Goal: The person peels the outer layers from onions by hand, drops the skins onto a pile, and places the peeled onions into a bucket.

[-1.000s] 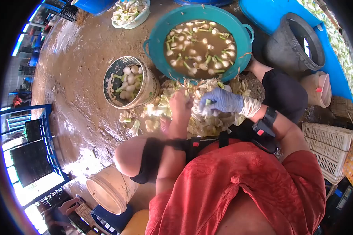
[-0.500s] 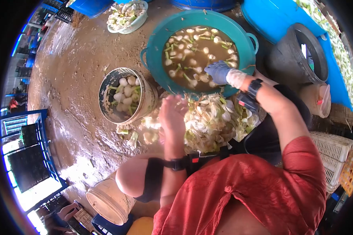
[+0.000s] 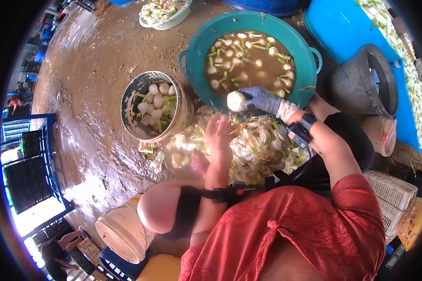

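In its blue glove, my right hand (image 3: 260, 99) grips a white garlic bulb (image 3: 236, 100) over the near rim of a green tub (image 3: 195, 91). Brown water (image 3: 246, 77) in the tub holds many garlic bulbs with cut green stems. My left hand (image 3: 218, 135) is bare and its fingers are loosely spread, with nothing seen in it. It hovers just below the bulb, beside a heap of garlic peelings (image 3: 262, 152). To its left stands a dirty white bucket (image 3: 185, 110), partly filled with clean white garlic bulbs (image 3: 155, 104).
A pale basin (image 3: 173, 21) of peelings sits at the back. On the right are a blue sheet-like bin (image 3: 337, 30), a black bucket (image 3: 344, 84) and white crates (image 3: 391, 189). A beige bucket (image 3: 122, 234) lies near my knee. The floor (image 3: 86, 93) is wet and muddy.
My right hand has come out of the tub toward me and now holds a garlic bulb. My left hand has shifted slightly right. The whole view has turned a little.
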A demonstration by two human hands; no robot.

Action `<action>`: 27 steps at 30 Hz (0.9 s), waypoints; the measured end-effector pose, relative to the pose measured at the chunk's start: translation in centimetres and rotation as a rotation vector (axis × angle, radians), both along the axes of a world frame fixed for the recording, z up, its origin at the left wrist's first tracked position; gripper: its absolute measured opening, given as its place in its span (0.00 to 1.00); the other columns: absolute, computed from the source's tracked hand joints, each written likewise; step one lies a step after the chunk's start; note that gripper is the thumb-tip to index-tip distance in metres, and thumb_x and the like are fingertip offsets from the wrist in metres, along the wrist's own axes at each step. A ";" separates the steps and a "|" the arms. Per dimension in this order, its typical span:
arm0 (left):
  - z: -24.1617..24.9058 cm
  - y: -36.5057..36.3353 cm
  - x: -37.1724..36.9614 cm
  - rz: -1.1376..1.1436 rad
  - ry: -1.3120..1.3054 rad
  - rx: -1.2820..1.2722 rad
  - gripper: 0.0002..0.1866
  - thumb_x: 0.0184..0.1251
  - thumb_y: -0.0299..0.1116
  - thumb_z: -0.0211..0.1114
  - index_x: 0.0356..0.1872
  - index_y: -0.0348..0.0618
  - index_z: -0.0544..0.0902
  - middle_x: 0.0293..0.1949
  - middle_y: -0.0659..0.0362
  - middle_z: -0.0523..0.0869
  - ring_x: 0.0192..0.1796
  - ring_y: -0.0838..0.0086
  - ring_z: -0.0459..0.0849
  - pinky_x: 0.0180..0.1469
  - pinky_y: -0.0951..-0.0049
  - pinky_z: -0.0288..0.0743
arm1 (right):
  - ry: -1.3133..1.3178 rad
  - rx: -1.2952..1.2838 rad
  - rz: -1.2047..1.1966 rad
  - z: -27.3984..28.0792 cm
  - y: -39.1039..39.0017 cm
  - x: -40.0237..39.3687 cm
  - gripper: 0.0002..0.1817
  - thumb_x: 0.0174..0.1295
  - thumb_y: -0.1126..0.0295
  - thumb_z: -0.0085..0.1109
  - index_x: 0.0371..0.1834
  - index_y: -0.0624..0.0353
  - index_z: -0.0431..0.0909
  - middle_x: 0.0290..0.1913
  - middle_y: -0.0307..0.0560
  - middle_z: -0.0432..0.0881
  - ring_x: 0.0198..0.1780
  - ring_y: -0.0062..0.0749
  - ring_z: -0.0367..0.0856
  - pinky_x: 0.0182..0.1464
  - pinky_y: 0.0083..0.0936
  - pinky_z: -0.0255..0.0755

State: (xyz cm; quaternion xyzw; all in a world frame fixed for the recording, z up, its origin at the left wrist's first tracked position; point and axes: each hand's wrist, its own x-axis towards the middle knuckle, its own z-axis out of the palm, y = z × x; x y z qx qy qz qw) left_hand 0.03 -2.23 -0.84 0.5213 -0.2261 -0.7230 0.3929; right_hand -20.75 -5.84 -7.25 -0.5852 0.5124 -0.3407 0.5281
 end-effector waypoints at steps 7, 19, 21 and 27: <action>1.2 0.6 -0.1 -0.085 0.315 -0.242 0.18 0.67 0.28 0.55 0.57 0.39 0.69 0.45 0.54 0.81 0.41 0.69 0.82 0.42 0.67 0.80 | -0.108 -0.120 0.033 6.1 4.9 4.3 0.31 0.58 0.61 0.63 0.63 0.60 0.65 0.53 0.48 0.77 0.54 0.29 0.75 0.56 0.27 0.70; 2.8 2.7 0.4 -0.036 -0.050 -0.598 0.19 0.57 0.20 0.64 0.49 0.38 0.70 0.42 0.57 0.78 0.38 0.76 0.80 0.33 0.78 0.81 | 0.493 -0.488 -0.353 9.4 7.4 6.7 0.09 0.53 0.65 0.60 0.33 0.59 0.81 0.27 0.53 0.80 0.31 0.50 0.79 0.36 0.40 0.72; 2.6 2.9 0.3 -0.024 -0.105 -0.632 0.19 0.56 0.20 0.64 0.48 0.37 0.70 0.41 0.57 0.78 0.38 0.76 0.80 0.34 0.78 0.81 | 0.630 -0.444 -0.348 9.9 7.4 6.9 0.09 0.54 0.63 0.57 0.28 0.57 0.80 0.24 0.53 0.79 0.29 0.50 0.78 0.35 0.42 0.71; 2.7 3.4 0.2 -0.023 -0.154 -0.661 0.19 0.56 0.20 0.64 0.47 0.37 0.69 0.40 0.57 0.77 0.38 0.77 0.79 0.35 0.77 0.81 | 0.669 -0.411 -0.326 11.0 8.0 7.1 0.08 0.52 0.65 0.56 0.24 0.58 0.78 0.22 0.55 0.77 0.28 0.52 0.77 0.34 0.44 0.69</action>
